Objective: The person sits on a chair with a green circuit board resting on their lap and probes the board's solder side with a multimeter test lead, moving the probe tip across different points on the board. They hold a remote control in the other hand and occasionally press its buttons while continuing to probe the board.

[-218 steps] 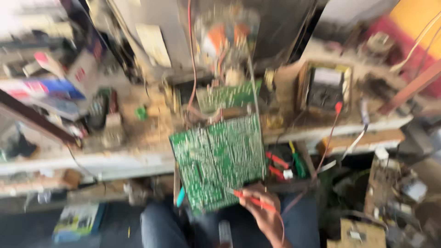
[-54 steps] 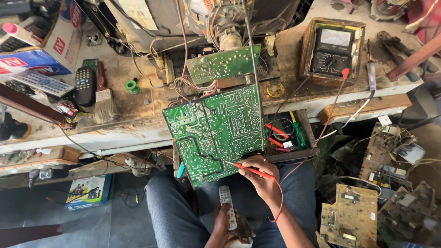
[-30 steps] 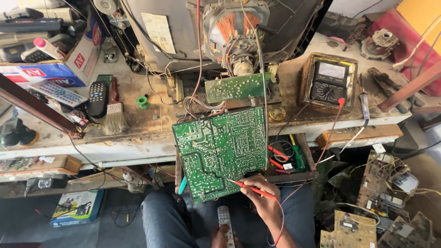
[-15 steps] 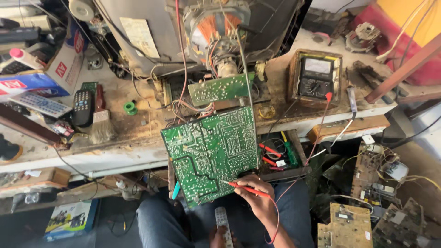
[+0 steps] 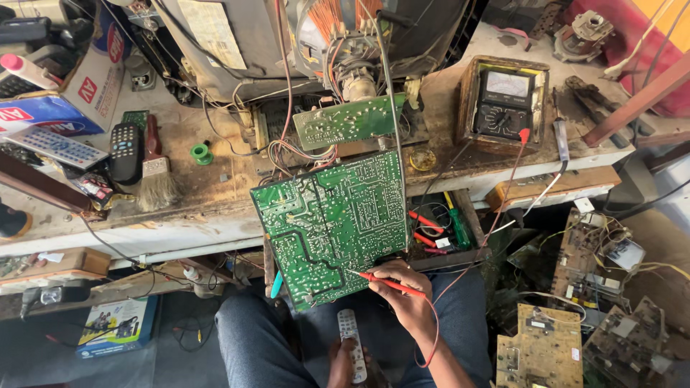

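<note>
A: Which packages are showing, and where?

B: At the upper left of the frame a red-and-white carton [image 5: 97, 75] is standing beside a flat blue-and-white box [image 5: 32, 118]. At the lower left a blue printed box [image 5: 115, 327] is lying under the bench.

A: How many of each thing are appearing?

B: Two green circuit boards – a large one [image 5: 330, 223] tilting at the centre and a small one [image 5: 348, 121] above it. Two remote controls are resting at the left – a grey one [image 5: 61, 147] and a black one [image 5: 126, 151] – with one paintbrush [image 5: 154, 169] beside them. One analogue meter [image 5: 503, 104] in a wooden case is sitting at the upper right.

A: How are the hands posing?

B: The right hand [image 5: 406, 294], at the lower centre, is pinching a red probe [image 5: 388, 282] between thumb and fingers, its tip touching the large board's lower right part. The left hand [image 5: 345, 363], at the bottom edge, is wrapping its fingers around a white remote [image 5: 351, 338], which is lying upright between the knees, just below the large board.
</note>
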`<state>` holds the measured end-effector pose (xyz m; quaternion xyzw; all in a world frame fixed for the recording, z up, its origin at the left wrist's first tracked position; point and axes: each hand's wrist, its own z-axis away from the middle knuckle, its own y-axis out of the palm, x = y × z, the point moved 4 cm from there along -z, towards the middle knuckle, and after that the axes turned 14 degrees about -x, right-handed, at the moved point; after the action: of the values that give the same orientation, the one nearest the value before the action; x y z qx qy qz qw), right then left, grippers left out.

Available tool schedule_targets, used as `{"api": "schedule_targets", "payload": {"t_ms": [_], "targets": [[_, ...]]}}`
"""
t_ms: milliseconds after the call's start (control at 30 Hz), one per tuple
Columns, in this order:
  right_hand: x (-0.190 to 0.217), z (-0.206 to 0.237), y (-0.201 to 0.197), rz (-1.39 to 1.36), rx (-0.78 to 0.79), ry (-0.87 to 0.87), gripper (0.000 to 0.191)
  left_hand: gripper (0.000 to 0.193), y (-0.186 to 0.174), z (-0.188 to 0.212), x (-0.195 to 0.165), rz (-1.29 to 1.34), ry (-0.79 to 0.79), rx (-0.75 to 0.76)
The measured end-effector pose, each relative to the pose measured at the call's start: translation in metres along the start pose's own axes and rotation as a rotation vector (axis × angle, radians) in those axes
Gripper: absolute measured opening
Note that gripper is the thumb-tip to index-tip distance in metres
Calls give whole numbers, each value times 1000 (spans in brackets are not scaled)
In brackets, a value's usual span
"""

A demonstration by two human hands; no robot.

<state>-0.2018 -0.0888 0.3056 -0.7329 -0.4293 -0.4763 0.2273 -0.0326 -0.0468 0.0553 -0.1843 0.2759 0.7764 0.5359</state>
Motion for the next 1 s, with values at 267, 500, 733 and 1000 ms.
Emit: {"api": "schedule_targets", "payload": {"t_ms": [267, 500, 733, 1000], "targets": [[-2, 0, 0, -16, -6, 2, 19, 30, -1, -4, 2, 7, -26, 1], [-2, -1, -1, -13, 1, -8, 20, 29, -1, -3, 4, 0, -39, -10], [-6, 0, -3, -42, 6, 6, 20, 28, -4, -10, 10, 10, -55, 1], [-42, 14, -14, -46, -12, 79, 18, 26, -11, -1, 14, -95, -99, -86]]}}
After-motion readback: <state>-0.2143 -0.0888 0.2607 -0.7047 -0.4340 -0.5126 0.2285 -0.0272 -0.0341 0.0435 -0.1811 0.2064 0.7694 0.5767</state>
